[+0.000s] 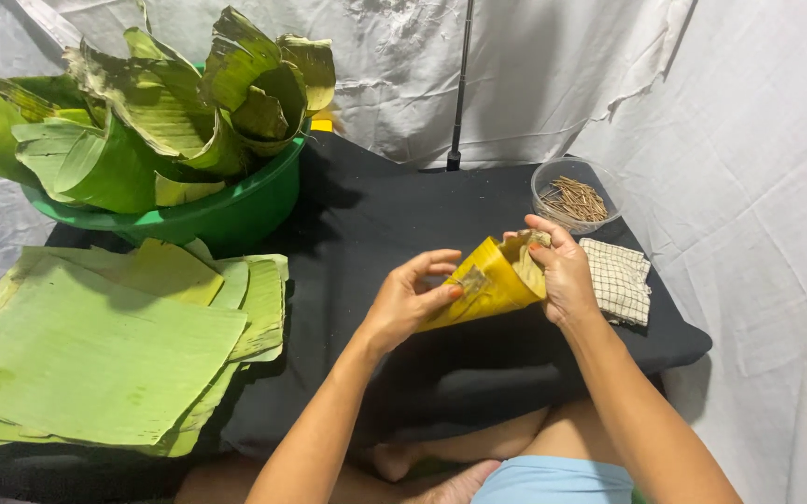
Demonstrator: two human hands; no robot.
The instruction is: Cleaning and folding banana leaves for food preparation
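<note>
A yellow-green banana leaf rolled into a cone (495, 280) is held between both hands above a black cloth-covered table (375, 224). My left hand (411, 301) pinches the narrow, lower end of the cone with thumb and fingers. At the wide upper end, my right hand (562, 269) grips the rim, fingers curled over the folded edge. The cone lies tilted, its tip pointing down-left.
A stack of flat cut banana leaves (95, 345) lies at the left. Behind it a green basin (235, 210) holds rolled leaves. A clear bowl of short brown sticks (573, 198) and a checked cloth (618, 278) sit at the right. White sheets hang all around.
</note>
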